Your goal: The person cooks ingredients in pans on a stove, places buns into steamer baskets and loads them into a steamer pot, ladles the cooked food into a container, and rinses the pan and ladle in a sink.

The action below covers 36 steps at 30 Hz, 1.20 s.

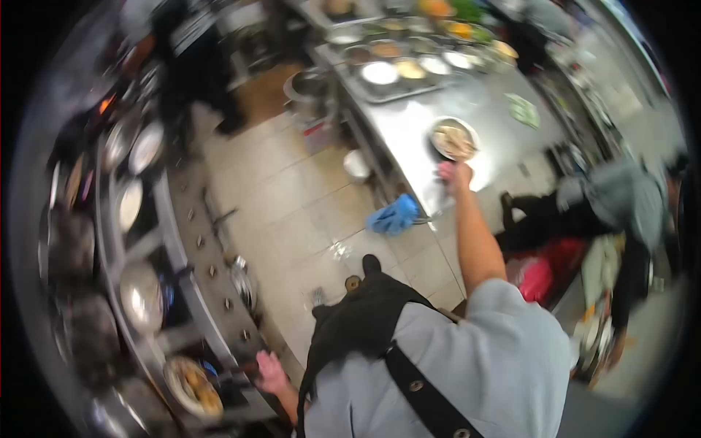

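Observation:
My right hand (457, 176) reaches out to the near edge of a white bowl (454, 139) that holds pale food in strips. The bowl rests on or just over the steel table (409, 124); which of the two is unclear. Something pink shows at my right fingers, which are closed but blurred. Down at the lower left, my left hand (271, 373) hangs beside the stove front (219, 292) with its fingers apart and nothing in it. A pan with yellowish food (198, 387) sits on the stove near it.
A blue cloth (394, 214) hangs at the table corner. Containers of ingredients (409, 68) stand at the table's far end. Several woks line the stove on the left. One person (621, 193) bends at the right; another (193, 66) stands at the upper left. A bucket (356, 166) is beneath the table.

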Each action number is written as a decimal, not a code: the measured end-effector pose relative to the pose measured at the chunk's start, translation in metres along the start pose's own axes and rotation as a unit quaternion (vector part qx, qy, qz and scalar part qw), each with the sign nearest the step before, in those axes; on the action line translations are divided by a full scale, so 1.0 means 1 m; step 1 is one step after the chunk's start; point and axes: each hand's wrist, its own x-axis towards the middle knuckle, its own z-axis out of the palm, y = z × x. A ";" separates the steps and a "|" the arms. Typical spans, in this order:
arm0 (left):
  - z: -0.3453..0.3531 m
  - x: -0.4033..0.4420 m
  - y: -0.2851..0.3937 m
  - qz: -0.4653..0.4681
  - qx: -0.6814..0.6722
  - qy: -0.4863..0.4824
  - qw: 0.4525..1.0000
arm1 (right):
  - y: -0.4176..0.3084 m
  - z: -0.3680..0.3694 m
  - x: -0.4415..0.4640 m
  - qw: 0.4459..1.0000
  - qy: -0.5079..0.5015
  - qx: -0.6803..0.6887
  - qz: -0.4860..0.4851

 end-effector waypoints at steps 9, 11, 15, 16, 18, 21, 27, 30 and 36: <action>-0.066 0.031 -0.156 0.086 0.723 0.364 0.581 | -0.008 -0.021 0.040 0.991 -0.041 -0.097 -0.083; -0.053 0.052 -0.195 0.109 0.803 0.345 0.474 | -0.005 -0.018 0.051 0.979 -0.094 -0.169 -0.059; 0.009 0.104 -0.241 0.126 0.793 0.248 0.542 | -0.013 0.086 -0.033 0.924 -0.278 -0.252 -0.070; 0.022 0.121 -0.241 0.154 0.771 0.233 0.572 | -0.001 0.116 -0.043 0.903 -0.341 -0.256 -0.055; 0.049 0.159 -0.230 0.187 0.738 0.213 0.613 | 0.025 0.192 -0.091 0.856 -0.443 -0.268 -0.009; 0.081 0.218 -0.201 0.205 0.653 0.172 0.708 | 0.079 0.317 -0.186 0.779 -0.545 -0.309 0.035; 0.165 0.247 -0.223 0.276 0.312 0.043 0.908 | 0.198 0.547 -0.405 0.504 -0.769 -0.349 -0.181; 0.203 0.229 -0.247 0.242 0.412 -0.036 0.878 | 0.245 0.621 -0.495 0.418 -0.792 -0.228 -0.382; 0.220 0.224 -0.259 0.288 0.500 0.061 0.814 | 0.315 0.666 -0.572 0.126 -0.747 -0.261 -0.598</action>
